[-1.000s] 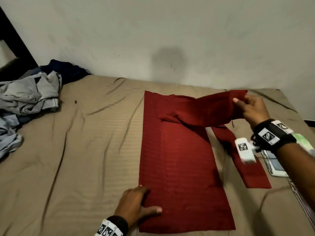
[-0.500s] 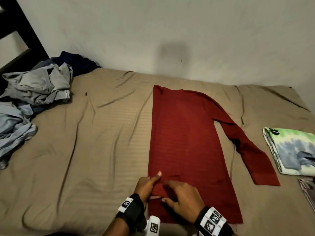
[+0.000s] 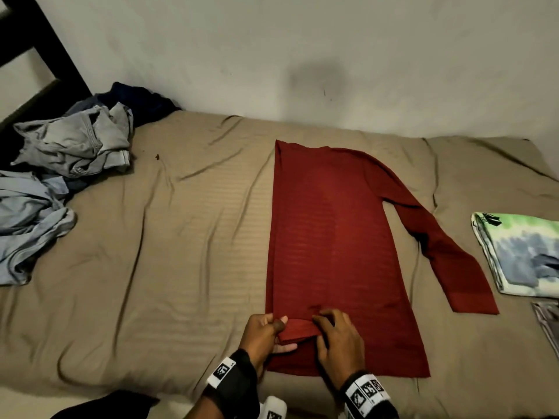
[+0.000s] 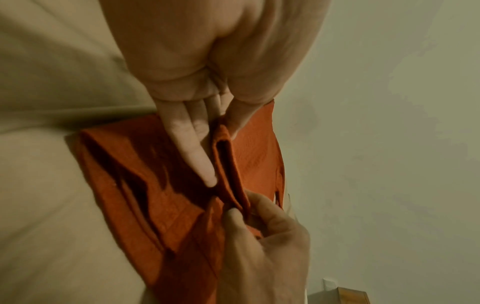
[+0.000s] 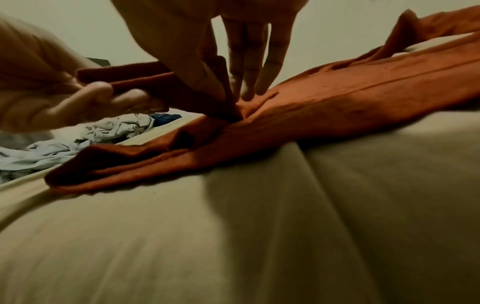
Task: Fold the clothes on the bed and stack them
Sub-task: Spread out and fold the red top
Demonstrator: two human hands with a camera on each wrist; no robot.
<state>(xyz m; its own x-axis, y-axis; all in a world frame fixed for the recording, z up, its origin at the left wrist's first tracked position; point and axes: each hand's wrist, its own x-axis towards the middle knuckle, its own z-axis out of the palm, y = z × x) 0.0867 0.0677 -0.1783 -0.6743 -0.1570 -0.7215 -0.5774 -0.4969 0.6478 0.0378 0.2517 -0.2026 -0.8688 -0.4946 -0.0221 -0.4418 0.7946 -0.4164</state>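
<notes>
From my left wrist camera I see my left hand (image 4: 197, 86) pinching a folded cuff of the red shirt (image 4: 145, 185) between thumb and straight fingers (image 4: 192, 148). My right hand (image 4: 262, 246) grips the same fold lower down. Tan bed (image 4: 52, 72) lies beneath.

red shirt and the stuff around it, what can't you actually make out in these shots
- Red shirt, head view: the hem's near left corner hides under the left hand and right hand.
- Tie-dye folded garment, head view: cut off by the right edge.
- Grey-patterned item below it: mostly out of frame, unidentifiable.
- Unfolded clothes pile: garments tangled, count unclear.
- Small dark speck on the bed sheet: too small to identify.
</notes>
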